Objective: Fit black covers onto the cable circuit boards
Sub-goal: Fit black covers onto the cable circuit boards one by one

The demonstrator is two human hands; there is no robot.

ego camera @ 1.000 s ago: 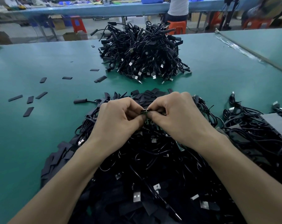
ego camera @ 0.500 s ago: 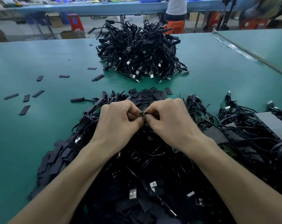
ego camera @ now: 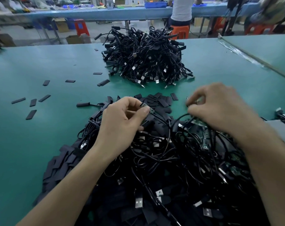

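Note:
My left hand [ego camera: 122,118] pinches a small green circuit board [ego camera: 148,108] on a black cable, held over the near heap. My right hand [ego camera: 220,108] has its fingers curled down into the right side of that heap, over cables and a bare green board [ego camera: 198,123]; whether it grips anything is hidden by blur. Loose black covers [ego camera: 159,101] lie in a bunch just beyond my hands. The near heap of black cables [ego camera: 163,160] with USB plugs fills the foreground.
A second tall pile of cables [ego camera: 146,61] stands at the middle back of the green table [ego camera: 48,66]. Stray black covers [ego camera: 30,114] lie scattered on the left. A grey pad [ego camera: 279,129] lies at the right. Beyond the far edge stand stools, boxes and a person [ego camera: 181,8].
My hands were pressed together working one board; now they have parted. The left keeps the board, the right has swung out to the right over the heap.

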